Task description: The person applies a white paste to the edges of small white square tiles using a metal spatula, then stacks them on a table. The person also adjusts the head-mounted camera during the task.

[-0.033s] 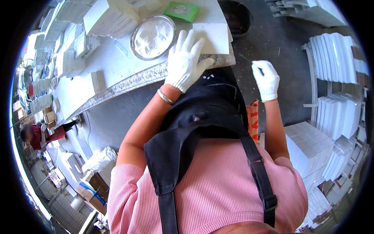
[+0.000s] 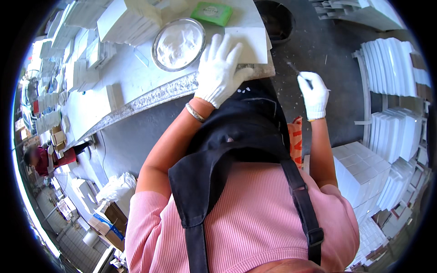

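My left hand [image 2: 220, 73], in a white knit glove, lies with fingers spread at the front edge of the worktable [image 2: 150, 86]. Its fingertips reach between a round metal dish [image 2: 178, 44] of white material and a flat white piece [image 2: 255, 45], and the fingers overlap that piece's left side. Off the table's right end, my gloved right hand [image 2: 314, 94] is closed around a thin dark stick-like tool [image 2: 293, 67]. The tool points up and left over the floor, and its exact kind cannot be made out.
A green packet [image 2: 212, 13] lies behind the dish, with stacked white slabs [image 2: 125, 22] to its left. A black bucket [image 2: 275, 22] stands past the table's right end. White stacks [image 2: 391, 68] line the right side. Another person [image 2: 43, 159] is at far left.
Both my hands have shifted slightly to the right. More of the dark tool shows beyond my right fingers.
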Demonstrator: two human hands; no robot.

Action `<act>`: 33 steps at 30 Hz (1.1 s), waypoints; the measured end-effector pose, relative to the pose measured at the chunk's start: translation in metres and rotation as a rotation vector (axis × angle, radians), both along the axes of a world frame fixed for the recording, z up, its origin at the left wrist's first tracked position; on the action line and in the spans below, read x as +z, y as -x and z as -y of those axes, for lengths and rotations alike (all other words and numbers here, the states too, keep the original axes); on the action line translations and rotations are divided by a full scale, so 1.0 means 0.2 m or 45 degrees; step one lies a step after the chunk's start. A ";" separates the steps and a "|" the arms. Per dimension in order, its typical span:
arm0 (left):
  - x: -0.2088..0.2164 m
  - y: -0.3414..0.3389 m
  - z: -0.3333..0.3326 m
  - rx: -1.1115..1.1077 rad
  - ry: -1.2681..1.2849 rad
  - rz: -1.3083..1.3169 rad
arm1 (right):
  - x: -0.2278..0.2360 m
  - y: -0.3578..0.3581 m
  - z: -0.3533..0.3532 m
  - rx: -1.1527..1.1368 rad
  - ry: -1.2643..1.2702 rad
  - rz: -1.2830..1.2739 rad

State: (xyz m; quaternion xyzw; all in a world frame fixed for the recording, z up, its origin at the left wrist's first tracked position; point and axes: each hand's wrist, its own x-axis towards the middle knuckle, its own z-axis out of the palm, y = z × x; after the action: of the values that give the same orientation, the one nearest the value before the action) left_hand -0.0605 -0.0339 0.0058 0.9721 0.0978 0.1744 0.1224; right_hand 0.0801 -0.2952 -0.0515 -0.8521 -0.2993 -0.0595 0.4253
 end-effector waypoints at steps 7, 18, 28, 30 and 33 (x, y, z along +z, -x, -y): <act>-0.05 -0.24 0.17 -0.426 0.062 0.038 | 0.17 0.01 -0.07 -0.129 -0.355 -0.870; 0.18 0.23 0.00 -0.387 0.953 -0.195 | 0.27 0.03 -0.30 0.139 -0.330 -1.185; 0.13 0.24 -0.06 0.461 1.918 -0.106 | 0.32 0.03 -0.51 0.250 -0.011 -1.117; 0.13 0.25 -0.08 0.424 2.102 -0.073 | 0.32 0.04 -0.48 0.257 -0.139 -1.149; 0.08 0.25 -0.10 0.351 2.388 -0.040 | 0.33 0.07 -0.43 0.284 -0.248 -1.183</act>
State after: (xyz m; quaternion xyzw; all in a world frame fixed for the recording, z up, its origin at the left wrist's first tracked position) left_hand -0.1110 -0.0136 0.0212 0.4597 0.3135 0.0247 0.8305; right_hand 0.0665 -0.2094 0.0153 -0.7076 -0.1602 0.3453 0.5953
